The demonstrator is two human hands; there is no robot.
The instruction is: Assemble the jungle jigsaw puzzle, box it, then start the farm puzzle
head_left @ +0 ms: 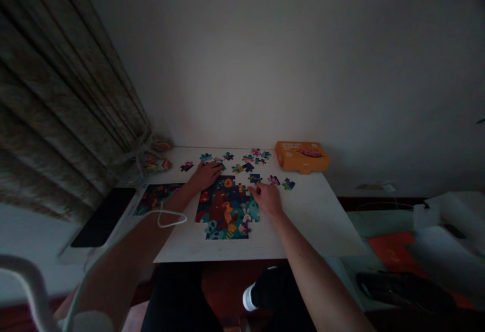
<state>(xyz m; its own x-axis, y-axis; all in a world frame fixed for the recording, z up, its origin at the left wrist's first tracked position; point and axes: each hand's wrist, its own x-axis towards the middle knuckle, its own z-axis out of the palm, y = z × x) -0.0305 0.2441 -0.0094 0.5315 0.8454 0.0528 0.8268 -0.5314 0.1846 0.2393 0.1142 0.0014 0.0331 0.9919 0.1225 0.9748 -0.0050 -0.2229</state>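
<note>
left hand (204,176) lies palm down at the far side of the puzzle (227,210), fingers loosely extended and pointing right. fingertips (220,167) rest on or just over a dark loose piece (221,167); no clear grip, though the low light hides the exact contact.

right hand (266,198) sits at the puzzle's upper right edge, fingers reaching left and slightly curled. fingertips (250,189) are at the edge, just below a dark blue piece (255,178). cannot tell whether anything is pinched between them.

the puzzle lies part-built near the front of the white board (303,221), its colourful picture showing a rabbit near the lower right. its top edge is ragged and unfinished. loose pieces (242,162) are scattered between it and the far edge, with more to the right of the right hand.

orange box (302,156) sits at the far right corner, overhanging the edge a little. a picture sheet (156,198) lies at the left edge, beside the left forearm, with a black slab (103,217) further left. a white cord (172,218) loops around the left wrist. a curtain (56,94) hangs along the left side, and a small pile of pieces or packaging (155,161) sits by its folds at the far left corner.
</note>
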